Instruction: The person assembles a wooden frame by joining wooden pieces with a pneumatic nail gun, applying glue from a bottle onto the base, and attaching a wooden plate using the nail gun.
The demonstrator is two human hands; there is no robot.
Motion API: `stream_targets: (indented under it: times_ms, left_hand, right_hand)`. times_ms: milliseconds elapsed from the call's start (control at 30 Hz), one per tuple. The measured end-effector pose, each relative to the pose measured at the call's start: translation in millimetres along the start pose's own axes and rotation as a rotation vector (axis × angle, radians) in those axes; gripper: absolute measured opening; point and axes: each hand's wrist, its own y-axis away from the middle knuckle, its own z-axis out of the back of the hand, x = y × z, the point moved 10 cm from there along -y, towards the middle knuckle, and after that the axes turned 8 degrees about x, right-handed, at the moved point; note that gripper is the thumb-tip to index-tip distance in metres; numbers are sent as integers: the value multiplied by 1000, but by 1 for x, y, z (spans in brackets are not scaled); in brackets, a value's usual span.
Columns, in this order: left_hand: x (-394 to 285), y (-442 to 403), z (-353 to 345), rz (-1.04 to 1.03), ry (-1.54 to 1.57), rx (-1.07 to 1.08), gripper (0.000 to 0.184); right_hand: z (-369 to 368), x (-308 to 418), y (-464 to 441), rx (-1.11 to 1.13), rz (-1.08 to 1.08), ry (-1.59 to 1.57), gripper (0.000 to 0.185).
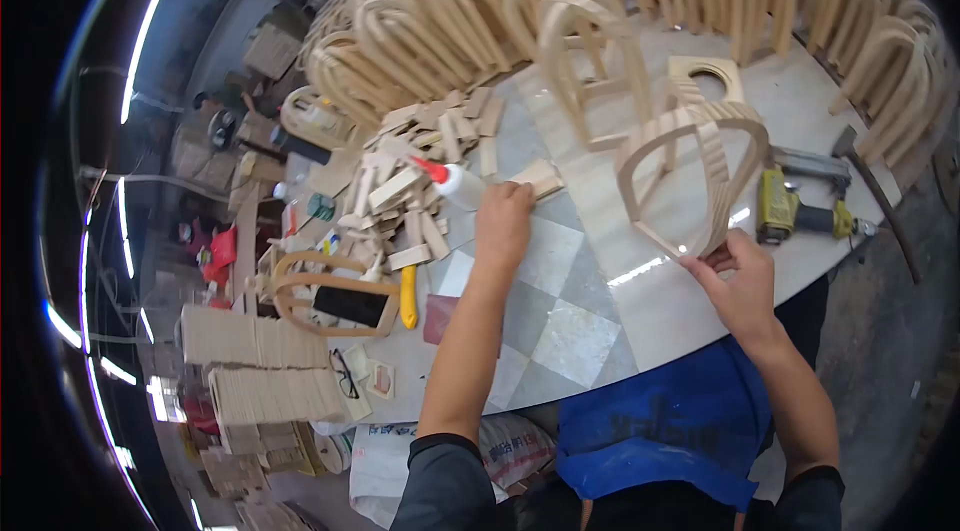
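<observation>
Right hand (738, 279) reads clearly from my end: thumb and fingers pinch the lower near corner of a curved wooden frame (718, 166), which sits over the right part of the table (590, 271); I cannot tell whether it bears on the surface or is lifted a little. Left hand (505, 216) I have well across from it, fingers curled downward, with a white glue bottle (462, 188) on one side and a flat wood block (541, 178) on the other. From this angle I cannot tell whether those fingers grip the bottle or the block, or merely touch them. The bottle's red tip points away from the hand, toward a loose heap of small wood pieces (400, 186). Just behind the held frame I make out a square board with a round hole (733, 79), and farther back a second curved frame (551, 51) standing upright. Many bent wood arches (430, 26) crowd the far edge in rows. On my right, near the held frame, lie a yellow-green power tool (775, 206) and, beyond it, a hammer (885, 206). Off to the left I see a yellow handle (408, 299) beside a flat black object (350, 305), then dark-rimmed glasses (345, 376) near stacked thin boards (265, 339). A blue apron (655, 411) covers the person's lap, below the table's near edge.
</observation>
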Motion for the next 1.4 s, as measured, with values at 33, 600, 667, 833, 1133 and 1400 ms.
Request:
stream_targets:
  times_ms: [33,600,667,833,1133,1400]
  left_hand:
    - [-6,2,7,-31,-35,-65,19]
    - [-201,176,31,-149,877,-21,22]
    - [-211,176,21,-136,852,3,25]
    - [-220,168,3,-138,865,-12,30]
    - [-199,93,-6,-180,487,-39,69]
    - [-214,54,-32,-513,360,101,52]
  right_hand:
    - [-7,0,-2,-2,2,-29,20]
    - [-63,5,93,214,-114,-396,16]
    - [-54,-3,97,237,-87,-291,15]
    - [-15,-1,97,144,-56,-350,22]
    - [47,17,62,-85,335,422,29]
    - [7,10,15,151,416,771,22]
